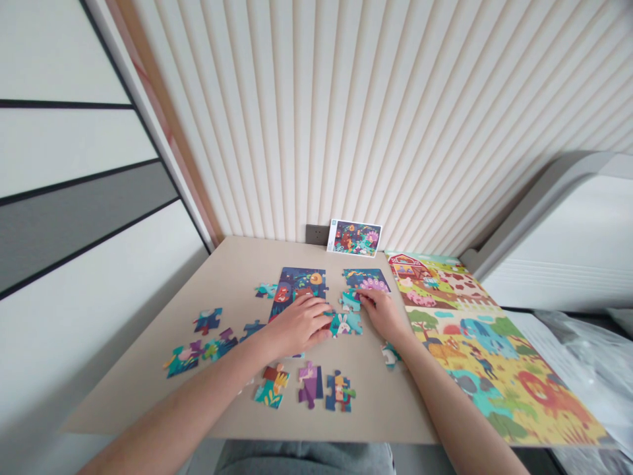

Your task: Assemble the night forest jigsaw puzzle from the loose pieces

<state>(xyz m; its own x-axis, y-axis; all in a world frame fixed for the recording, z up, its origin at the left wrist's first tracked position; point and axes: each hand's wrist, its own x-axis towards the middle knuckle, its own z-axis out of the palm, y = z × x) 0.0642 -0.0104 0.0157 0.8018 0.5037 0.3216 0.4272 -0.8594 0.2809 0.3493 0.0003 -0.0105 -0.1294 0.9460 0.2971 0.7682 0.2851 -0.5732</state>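
My left hand (301, 321) lies with its fingers stretched over a joined puzzle section (289, 282), dark blue with a bear and a lantern, and hides part of it. At the fingertips of my right hand (380, 310), pinched together, is a teal puzzle piece (350, 300). Just above it sits another joined section (363, 277) with a purple fan-like shape. Below the teal piece, a rabbit piece (343, 324) reaches toward my left fingers. One loose piece (390, 355) lies beside my right wrist, partly covered by the arm.
Several loose pieces are scattered at the left (208, 320) and front (310, 384) of the table (237, 264). A picture card (355, 238) leans against the ribbed wall. On the right lie a finished farm puzzle (440, 280) and a savanna puzzle (499, 369), with plastic wrapping (588, 369) beyond.
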